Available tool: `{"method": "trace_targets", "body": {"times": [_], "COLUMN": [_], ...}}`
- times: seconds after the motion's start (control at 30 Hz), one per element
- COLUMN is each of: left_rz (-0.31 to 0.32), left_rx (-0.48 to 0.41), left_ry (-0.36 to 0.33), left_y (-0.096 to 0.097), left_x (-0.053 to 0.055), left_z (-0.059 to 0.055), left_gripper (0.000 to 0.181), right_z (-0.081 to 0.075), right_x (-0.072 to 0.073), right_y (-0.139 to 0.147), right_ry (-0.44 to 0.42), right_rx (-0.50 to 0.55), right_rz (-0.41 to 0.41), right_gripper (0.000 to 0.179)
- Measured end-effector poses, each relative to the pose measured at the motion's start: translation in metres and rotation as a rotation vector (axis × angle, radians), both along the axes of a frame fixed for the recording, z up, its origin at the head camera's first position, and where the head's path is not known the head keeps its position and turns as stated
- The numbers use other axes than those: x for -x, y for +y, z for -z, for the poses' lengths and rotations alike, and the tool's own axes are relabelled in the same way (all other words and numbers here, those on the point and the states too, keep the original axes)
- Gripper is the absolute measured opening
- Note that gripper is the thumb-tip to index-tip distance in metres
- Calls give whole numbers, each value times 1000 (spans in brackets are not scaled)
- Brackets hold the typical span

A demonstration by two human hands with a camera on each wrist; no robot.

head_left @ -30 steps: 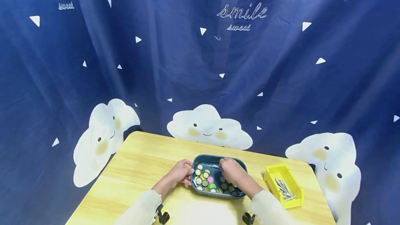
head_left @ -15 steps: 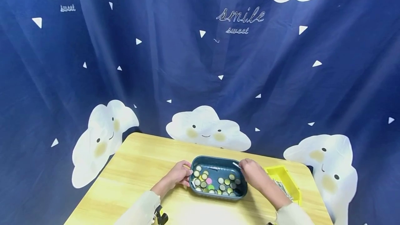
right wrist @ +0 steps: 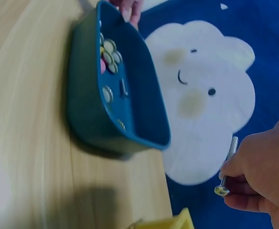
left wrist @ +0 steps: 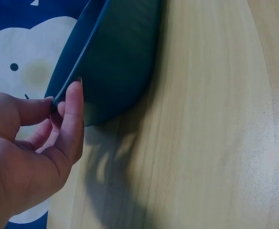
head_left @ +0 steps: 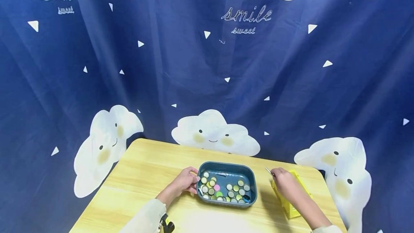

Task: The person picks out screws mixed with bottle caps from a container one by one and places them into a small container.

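My left hand (head_left: 185, 180) pinches the left rim of a dark teal bin (head_left: 233, 204) between thumb and fingers; the left wrist view shows the thumb on top of the rim and fingers against the outer wall. Lying in the bin are several bottle caps (head_left: 235, 188), mostly pale and gold, plus a pink and a green one, and a metal bolt (head_left: 221, 174) near the back wall. To the right of the bin, my raised right hand (head_left: 287, 183) pinches another bolt (right wrist: 229, 160), its round recessed head (right wrist: 221, 191) showing below the thumb in the right wrist view.
A yellow bin (head_left: 292, 213) stands on the right part of the table, beneath my right hand and forearm, which cover most of it. The wooden table (head_left: 152, 154) backs onto a blue curtain (head_left: 194, 64) printed with clouds.
My right hand has come up out of the teal bin holding a bolt and moved right, over the yellow bin. The left hand keeps its hold on the rim.
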State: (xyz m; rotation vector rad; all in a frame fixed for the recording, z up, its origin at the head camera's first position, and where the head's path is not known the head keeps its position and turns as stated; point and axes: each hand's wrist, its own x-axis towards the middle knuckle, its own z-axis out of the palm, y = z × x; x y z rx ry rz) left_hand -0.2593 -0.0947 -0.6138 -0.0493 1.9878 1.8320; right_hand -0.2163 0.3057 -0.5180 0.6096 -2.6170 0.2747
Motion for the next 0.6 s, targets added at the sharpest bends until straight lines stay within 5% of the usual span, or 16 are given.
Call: {"method": "trace_targets", "body": {"times": [0.6], "left_rz": [-1], "left_rx": [-1], "left_ry": [-4], "left_y": [0], "left_x": [0], "left_z": [1], "left_gripper": [33], "right_z": [25], "right_x": [-10], "right_y": [57], "right_ry": [-259], "right_rx": [23], "right_rz": [192], "right_gripper": [8]}}
